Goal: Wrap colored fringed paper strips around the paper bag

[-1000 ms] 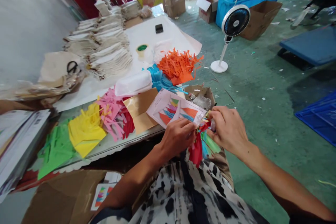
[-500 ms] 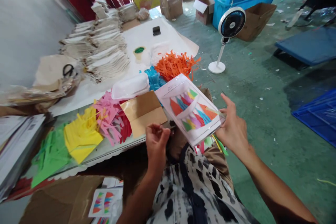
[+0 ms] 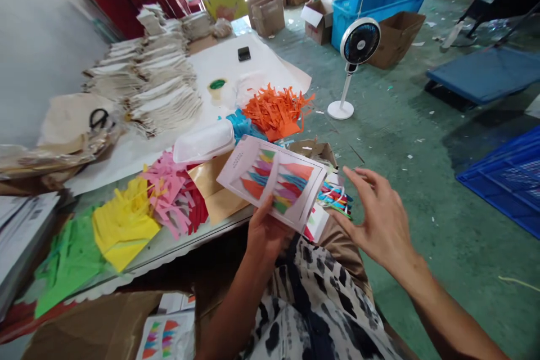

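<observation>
My left hand (image 3: 270,228) grips the lower edge of a white card packet (image 3: 278,183) printed with colourful tassel garlands, its thumb on top. The packet is tilted above my lap. My right hand (image 3: 377,219) is off the packet, to its right, with thumb and fingers apart and nothing in them. Under and beside the packet, a bundle of multicoloured paper tassels (image 3: 335,197) lies on my lap with a white card (image 3: 316,222). A folded brown cardboard piece (image 3: 217,194) rests on the table edge, partly behind the packet.
Fringed tissue paper lies along the table: green (image 3: 71,259), yellow (image 3: 126,222), pink (image 3: 171,191) and orange (image 3: 276,109). Near it stands a translucent plastic tray (image 3: 205,143). Beyond are stacked paper bundles (image 3: 169,87). A white fan (image 3: 360,42) stands right; an open carton (image 3: 86,326) with similar packets sits below.
The packet has moved left and turned, passing from my right hand to my left. My right hand has let go and opened. The view has shifted slightly.
</observation>
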